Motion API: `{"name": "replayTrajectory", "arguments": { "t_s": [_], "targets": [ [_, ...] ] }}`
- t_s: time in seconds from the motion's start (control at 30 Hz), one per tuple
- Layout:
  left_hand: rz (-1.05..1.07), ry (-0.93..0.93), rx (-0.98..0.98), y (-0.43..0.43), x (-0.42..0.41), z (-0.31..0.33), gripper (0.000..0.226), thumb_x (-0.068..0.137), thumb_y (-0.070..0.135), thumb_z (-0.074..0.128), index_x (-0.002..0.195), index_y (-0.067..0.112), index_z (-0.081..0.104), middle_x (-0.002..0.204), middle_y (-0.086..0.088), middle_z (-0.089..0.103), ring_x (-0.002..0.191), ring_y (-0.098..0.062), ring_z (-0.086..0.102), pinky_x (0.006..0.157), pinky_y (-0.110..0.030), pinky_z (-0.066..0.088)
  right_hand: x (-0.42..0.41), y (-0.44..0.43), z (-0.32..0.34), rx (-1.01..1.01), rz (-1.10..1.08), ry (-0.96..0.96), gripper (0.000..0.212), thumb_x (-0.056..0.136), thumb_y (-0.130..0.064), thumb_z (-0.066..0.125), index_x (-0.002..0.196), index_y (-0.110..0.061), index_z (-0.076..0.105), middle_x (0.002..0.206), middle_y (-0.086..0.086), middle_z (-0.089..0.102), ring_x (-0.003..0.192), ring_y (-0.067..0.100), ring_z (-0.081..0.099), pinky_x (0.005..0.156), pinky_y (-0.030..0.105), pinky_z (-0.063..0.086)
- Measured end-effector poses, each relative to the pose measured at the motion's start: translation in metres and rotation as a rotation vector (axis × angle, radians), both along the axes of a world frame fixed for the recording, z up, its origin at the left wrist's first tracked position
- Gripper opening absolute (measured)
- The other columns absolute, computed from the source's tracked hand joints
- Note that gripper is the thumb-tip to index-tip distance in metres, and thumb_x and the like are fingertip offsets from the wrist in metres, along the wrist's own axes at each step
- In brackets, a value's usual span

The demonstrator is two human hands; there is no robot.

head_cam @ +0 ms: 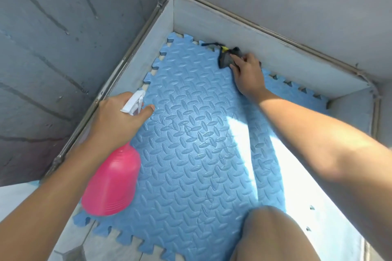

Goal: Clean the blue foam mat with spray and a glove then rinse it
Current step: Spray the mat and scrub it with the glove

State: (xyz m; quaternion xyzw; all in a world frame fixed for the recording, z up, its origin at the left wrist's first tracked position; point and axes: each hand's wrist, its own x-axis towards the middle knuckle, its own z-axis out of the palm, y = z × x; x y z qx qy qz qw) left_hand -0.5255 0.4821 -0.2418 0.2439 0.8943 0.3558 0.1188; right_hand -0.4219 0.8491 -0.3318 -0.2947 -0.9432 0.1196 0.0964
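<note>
A blue foam mat with a raised tread pattern and jigsaw edges covers the floor in a corner. My left hand grips the neck of a pink spray bottle with a white trigger head, held tilted over the mat's left edge. At the far side of the mat, by the skirting, lies a dark grey glove with a yellow mark. My right hand rests on it with fingers closed over its near end.
Grey walls with a pale skirting meet in the corner behind the mat. My bare knee is on the mat at the bottom right. Grey floor tiles show at the bottom left. A bright sun patch crosses the mat's right side.
</note>
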Motion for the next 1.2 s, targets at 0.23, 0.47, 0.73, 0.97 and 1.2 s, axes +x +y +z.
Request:
{"name": "replayTrajectory", "arguments": {
  "t_s": [0.23, 0.47, 0.73, 0.97, 1.2],
  "targets": [
    [-0.013, -0.156, -0.016, 0.005, -0.001, -0.009, 0.047, 0.075, 0.054, 0.078, 0.07, 0.013, 0.057, 0.061, -0.007, 0.06, 0.066, -0.037, 0.06, 0.063, -0.045, 0.058, 0.074, 0.02, -0.011, 0.043, -0.24, 0.01, 0.041, 0.102, -0.028, 0.051, 0.137, -0.011, 0.062, 0.114, 0.023, 0.055, 0.107, 0.04, 0.054, 0.092, 0.042, 0.047],
    [-0.022, -0.125, -0.177, -0.024, 0.03, -0.013, 0.055, 0.073, 0.057, 0.08, 0.062, 0.012, 0.05, 0.053, -0.004, 0.051, 0.06, -0.034, 0.053, 0.058, -0.039, 0.045, -0.059, -0.029, 0.004, -0.076, 0.148, -0.014, 0.042, 0.102, -0.036, 0.049, 0.14, -0.02, 0.058, 0.124, 0.022, 0.053, 0.117, 0.04, 0.052, 0.101, 0.04, 0.043],
    [-0.013, -0.017, -0.001, -0.084, 0.047, 0.014, 0.051, 0.076, 0.059, 0.062, 0.068, 0.009, 0.056, 0.054, -0.007, 0.052, 0.055, -0.025, 0.048, 0.057, -0.031, 0.045, -0.121, -0.095, 0.006, -0.068, 0.187, -0.017, 0.046, 0.101, -0.042, 0.045, 0.143, -0.025, 0.054, 0.13, 0.018, 0.048, 0.118, 0.037, 0.049, 0.099, 0.042, 0.045],
    [0.06, 0.017, 0.112, -0.107, 0.046, 0.026, 0.03, 0.084, 0.045, 0.064, 0.086, 0.015, 0.066, 0.058, -0.002, 0.059, 0.06, -0.024, 0.054, 0.06, -0.012, 0.043, 0.004, -0.272, 0.003, -0.195, 0.906, -0.013, 0.042, 0.1, -0.045, 0.052, 0.139, -0.03, 0.058, 0.102, 0.003, 0.047, 0.091, 0.019, 0.045, 0.073, 0.033, 0.039],
    [0.044, 0.03, 0.106, -0.108, 0.042, 0.019, 0.048, 0.085, 0.05, 0.062, 0.077, 0.002, 0.064, 0.06, -0.015, 0.061, 0.057, -0.038, 0.058, 0.063, -0.044, 0.052, 0.03, -0.195, 0.002, -0.124, 1.221, 0.008, 0.034, 0.105, -0.031, 0.052, 0.137, -0.024, 0.063, 0.099, 0.006, 0.057, 0.085, 0.017, 0.049, 0.072, 0.031, 0.044]
  ]
}}
